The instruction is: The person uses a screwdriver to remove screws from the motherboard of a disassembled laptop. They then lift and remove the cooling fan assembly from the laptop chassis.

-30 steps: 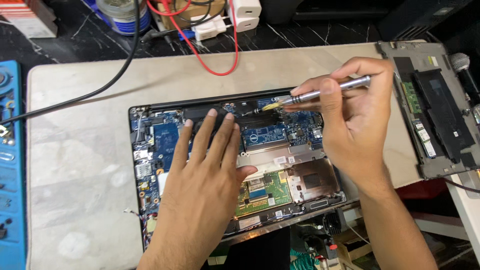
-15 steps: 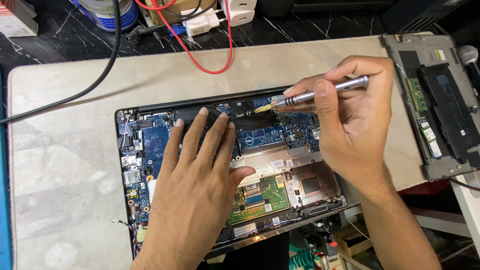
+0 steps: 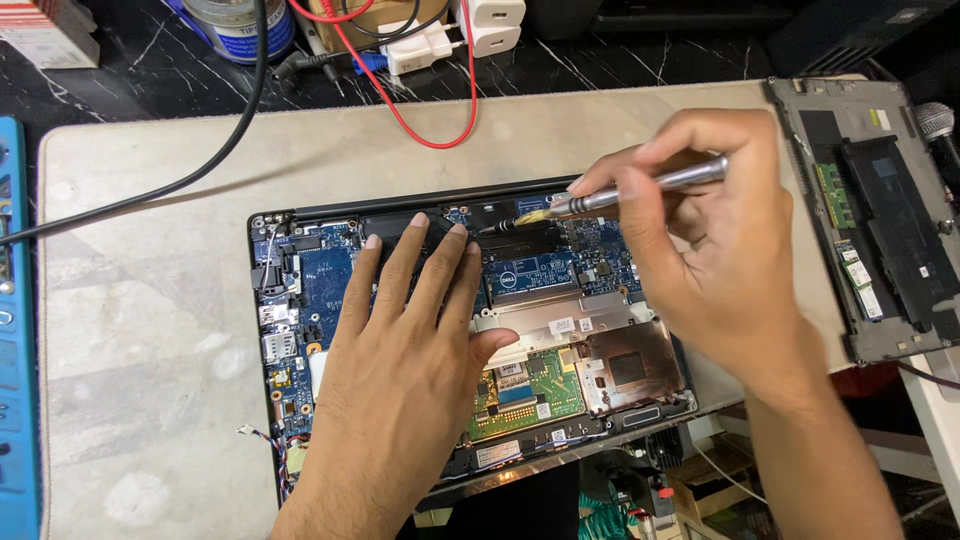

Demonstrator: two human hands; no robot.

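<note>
Far out to the left of the left hand, a blue tray [image 3: 14,330] lies along the edge of the pale surface [image 3: 150,330], and a black cable [image 3: 190,175] runs across the surface above it. There is a lot of open room on that side. The left hand [image 3: 410,350] lies flat, with the fingers spread a little, right on the open laptop [image 3: 300,290]. It presses down on the blue board [image 3: 325,280] and the black part near the top edge. It holds nothing; it just keeps the laptop from sliding. Under the thumb sit a silver plate [image 3: 560,320] and a small green board [image 3: 530,395]. Up past the fingertips, a red wire [image 3: 440,125] and white plugs [image 3: 480,25] lie well away. To the right, the right hand [image 3: 720,260] pinches a thin silver screwdriver [image 3: 640,190] between the thumb and fingers. The yellow tip touches a spot near the top middle of the laptop, just beside the left fingertips. This looks like the step of turning a tiny screw. The next move needs a straight tool, soft turning, and a still laptop. The tip has little room, since the left fingers are so close. Right of the right hand, a grey laptop cover [image 3: 880,220] lies near the surface edge. The near edge of the laptop hangs a bit over the front edge.
</note>
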